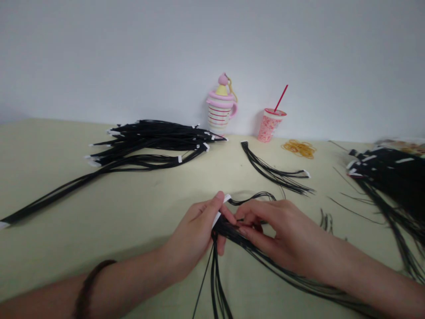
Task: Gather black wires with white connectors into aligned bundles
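Nearest to us, over the tabletop (49, 257), is the black wire bundle (229, 231), which we take as our landmark. Our left hand (202, 221) holds its white-ended part between thumb and fingers; our right hand (282, 230) pinches narrowly at its wires, just beside the left, though which strands are between the fingertips we cannot tell. We judge that this bundle is light and flexible, its thin strands rather slippery and easy to spread, so the firm place to take hold is close behind the white ends, without pulling single wires. To the right of the bundle lies a large wire heap (395, 177); beyond it, a short harness (265, 170), and farther left a wire pile (159, 137). Farthest beyond the bundle are rubber bands (299, 149), a straw cup (268, 126) and a striped mug (219, 118).
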